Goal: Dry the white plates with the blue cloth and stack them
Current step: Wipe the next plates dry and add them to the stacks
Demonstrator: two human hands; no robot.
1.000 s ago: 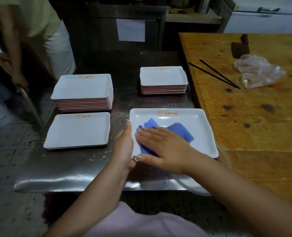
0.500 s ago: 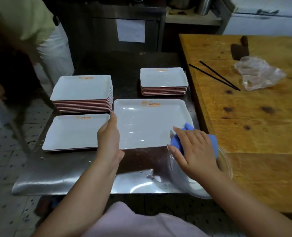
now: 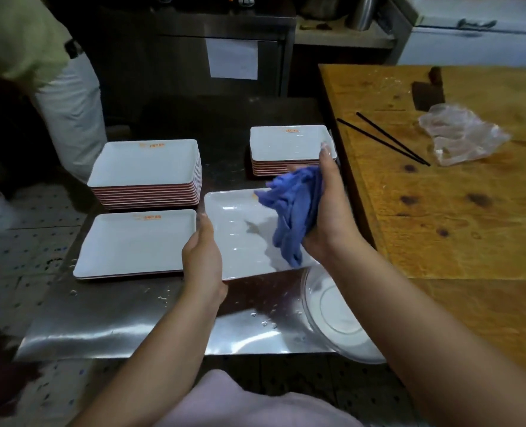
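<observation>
Blue cloth (image 3: 295,211) bunched in our right hand (image 3: 332,211) above the white plate (image 3: 240,238); our left hand (image 3: 203,257) grips its left edge on the steel worktop (image 3: 117,322).

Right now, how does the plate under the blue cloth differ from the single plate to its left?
The held plate is gripped at its left edge by the left hand and shows wet streaks; the single plate lies untouched and looks dry. Both are white, rectangular, orange-marked.
</observation>
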